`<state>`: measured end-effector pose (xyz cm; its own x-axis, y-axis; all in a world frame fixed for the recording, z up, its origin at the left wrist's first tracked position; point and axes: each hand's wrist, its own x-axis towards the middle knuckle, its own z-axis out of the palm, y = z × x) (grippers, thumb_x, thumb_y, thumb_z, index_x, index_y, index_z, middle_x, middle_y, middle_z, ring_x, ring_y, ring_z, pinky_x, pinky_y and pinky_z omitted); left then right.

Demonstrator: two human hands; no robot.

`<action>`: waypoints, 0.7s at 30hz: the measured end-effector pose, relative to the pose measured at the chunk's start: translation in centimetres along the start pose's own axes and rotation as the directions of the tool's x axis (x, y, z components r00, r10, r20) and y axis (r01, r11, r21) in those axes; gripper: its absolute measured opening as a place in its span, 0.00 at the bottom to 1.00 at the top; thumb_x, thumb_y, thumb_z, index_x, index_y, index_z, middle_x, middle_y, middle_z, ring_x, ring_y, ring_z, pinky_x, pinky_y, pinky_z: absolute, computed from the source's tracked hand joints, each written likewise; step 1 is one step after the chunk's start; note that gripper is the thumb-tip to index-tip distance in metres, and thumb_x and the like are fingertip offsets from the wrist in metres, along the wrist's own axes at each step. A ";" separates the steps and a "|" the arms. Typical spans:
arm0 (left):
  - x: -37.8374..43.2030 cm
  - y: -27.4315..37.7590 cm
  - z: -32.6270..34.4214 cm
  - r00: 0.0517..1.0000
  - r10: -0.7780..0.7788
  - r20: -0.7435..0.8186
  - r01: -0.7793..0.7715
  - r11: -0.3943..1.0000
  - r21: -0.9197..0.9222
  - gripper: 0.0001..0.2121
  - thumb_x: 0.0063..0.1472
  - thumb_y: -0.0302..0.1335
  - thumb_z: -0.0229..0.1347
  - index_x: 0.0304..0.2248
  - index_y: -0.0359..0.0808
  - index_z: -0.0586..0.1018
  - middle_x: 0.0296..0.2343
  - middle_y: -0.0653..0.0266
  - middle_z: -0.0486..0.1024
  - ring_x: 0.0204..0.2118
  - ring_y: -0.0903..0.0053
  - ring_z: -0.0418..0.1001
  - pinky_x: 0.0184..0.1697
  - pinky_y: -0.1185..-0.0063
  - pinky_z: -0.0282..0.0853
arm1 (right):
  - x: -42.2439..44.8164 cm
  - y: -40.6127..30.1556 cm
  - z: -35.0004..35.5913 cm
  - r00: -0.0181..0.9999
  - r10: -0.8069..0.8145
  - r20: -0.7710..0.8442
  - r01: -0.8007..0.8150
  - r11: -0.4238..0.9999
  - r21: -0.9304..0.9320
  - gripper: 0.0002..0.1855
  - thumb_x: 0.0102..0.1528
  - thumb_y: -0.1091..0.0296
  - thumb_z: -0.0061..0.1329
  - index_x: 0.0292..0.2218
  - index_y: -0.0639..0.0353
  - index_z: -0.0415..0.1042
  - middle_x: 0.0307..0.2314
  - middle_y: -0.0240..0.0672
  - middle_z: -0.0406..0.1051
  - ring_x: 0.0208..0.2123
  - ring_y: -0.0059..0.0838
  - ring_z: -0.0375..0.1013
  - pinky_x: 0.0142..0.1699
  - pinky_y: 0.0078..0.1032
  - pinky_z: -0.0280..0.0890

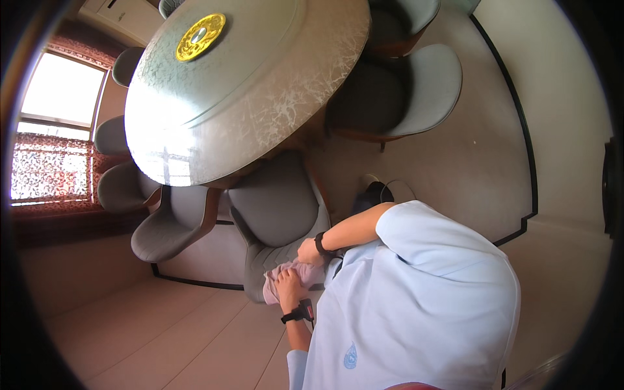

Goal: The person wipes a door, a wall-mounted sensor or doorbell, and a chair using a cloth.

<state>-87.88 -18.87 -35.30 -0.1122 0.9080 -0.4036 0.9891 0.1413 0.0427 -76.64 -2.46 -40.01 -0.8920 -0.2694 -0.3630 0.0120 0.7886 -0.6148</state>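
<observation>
A pink cloth [309,274] is bunched against the top of a grey padded chair's backrest [261,265]. My left hand [288,283] grips the cloth from the near side, its fingers bent over the folds. Beside it, my right hand [309,252] is closed at the cloth's other end, close to the backrest's edge; its fingertips are hidden. Each wrist wears a black band, and the one on my left wrist carries a small device [305,309]. The chair's seat [275,202] faces the table.
A large round table [273,112] with a marbled top stands ahead, bearing a gold disc [201,37] with ornaments. Grey chairs [175,219] surround it, two more [431,92] on the right. A cable [402,181] lies on the floor near my shoe. A curtained window [56,126] is at left.
</observation>
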 end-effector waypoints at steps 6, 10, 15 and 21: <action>-1.2 5.5 -2.3 0.954 -0.292 -0.069 0.281 0.950 -0.133 0.11 0.49 0.25 0.54 0.34 0.32 0.72 0.35 0.51 0.72 0.41 0.54 0.69 0.42 0.62 0.65 | -4.1 0.2 -1.1 0.975 -0.199 -0.102 0.203 0.979 0.028 0.09 0.46 0.69 0.48 0.30 0.62 0.76 0.29 0.48 0.76 0.35 0.45 0.76 0.37 0.38 0.71; -0.2 8.6 -3.0 0.937 -0.344 -0.064 0.319 0.914 -0.252 0.09 0.48 0.21 0.54 0.32 0.30 0.72 0.28 0.47 0.72 0.34 0.51 0.70 0.37 0.62 0.66 | -7.0 1.3 -2.8 0.941 -0.317 -0.118 0.329 0.940 0.095 0.17 0.51 0.53 0.49 0.30 0.59 0.77 0.28 0.47 0.76 0.34 0.47 0.75 0.36 0.40 0.70; 3.9 14.4 -6.8 0.915 -0.396 0.080 0.377 0.764 -0.525 0.08 0.51 0.25 0.55 0.29 0.29 0.70 0.25 0.44 0.73 0.29 0.48 0.71 0.32 0.61 0.65 | -12.1 5.0 -6.3 0.960 -0.239 -0.147 0.258 0.958 0.128 0.17 0.46 0.54 0.51 0.27 0.60 0.78 0.24 0.48 0.75 0.30 0.48 0.76 0.33 0.40 0.70; 13.2 20.1 -9.4 0.947 -0.272 0.171 0.318 0.733 -0.601 0.12 0.55 0.30 0.55 0.29 0.29 0.67 0.23 0.43 0.72 0.27 0.49 0.72 0.30 0.65 0.66 | -15.5 16.6 -4.5 0.963 0.078 -0.259 0.009 0.948 0.318 0.14 0.39 0.70 0.49 0.31 0.51 0.79 0.28 0.42 0.77 0.34 0.44 0.76 0.35 0.40 0.70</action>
<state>-70.39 -0.34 -31.21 -0.3587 0.7544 -0.5498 0.6318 0.6298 0.4519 -64.65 17.36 -41.43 -0.9749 -0.0543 -0.2159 0.1475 0.5692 -0.8089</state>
